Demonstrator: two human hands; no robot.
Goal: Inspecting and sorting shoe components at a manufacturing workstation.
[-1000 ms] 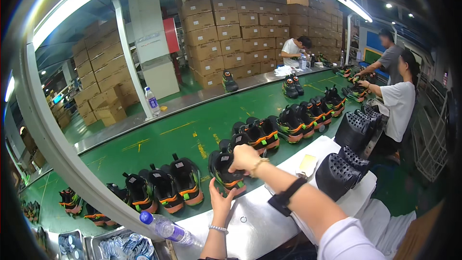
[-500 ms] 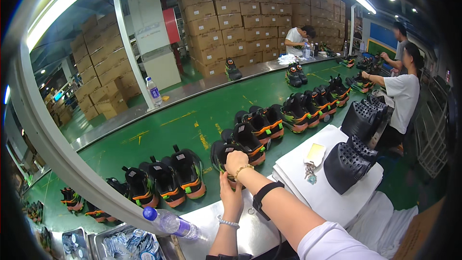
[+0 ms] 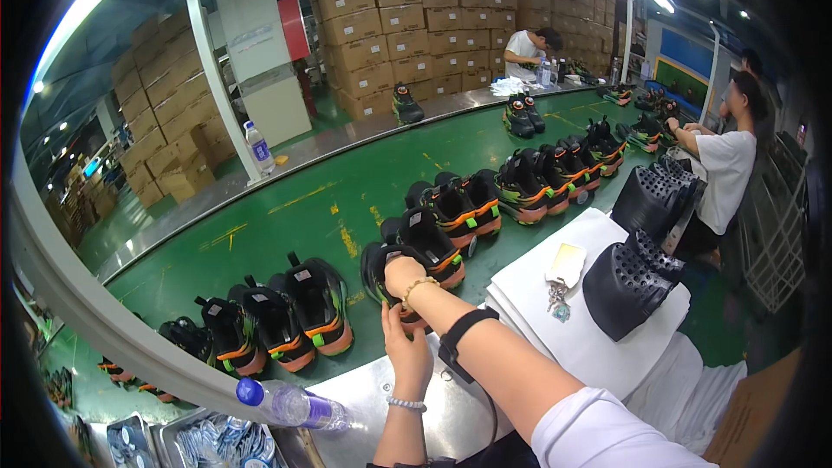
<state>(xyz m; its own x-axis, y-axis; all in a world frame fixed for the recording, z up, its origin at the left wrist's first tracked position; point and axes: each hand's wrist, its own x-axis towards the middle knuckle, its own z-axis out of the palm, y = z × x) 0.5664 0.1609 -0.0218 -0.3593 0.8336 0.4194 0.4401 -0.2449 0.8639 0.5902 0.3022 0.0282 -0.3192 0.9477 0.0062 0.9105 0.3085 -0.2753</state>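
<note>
Two bare hands are set at one black shoe (image 3: 373, 272), which is stood on the green worktop (image 3: 260, 251) straight ahead of the body. The shoe's long axis is pointed away from the person, roughly in line with its neighbours. By the right hand (image 3: 405, 276) the shoe is covered from above, at its opening; whether that hand is clenched or is grasping the collar cannot be told, since its fingertips are hidden. By the left hand (image 3: 408, 354) the near end is touched from below, with the fingers held extended rather than curled, so that the shoe is placed just beyond it and slightly to its left. The opening is thus reached more closely by the right hand, the near end by the left. Just to the right, another black shoe (image 3: 433, 239) is stood; to the left, past a strip of green, a row of similar shoes (image 3: 317, 298) is lined up. In front, the left forearm is passed over a metal plate (image 3: 453, 416).
</note>
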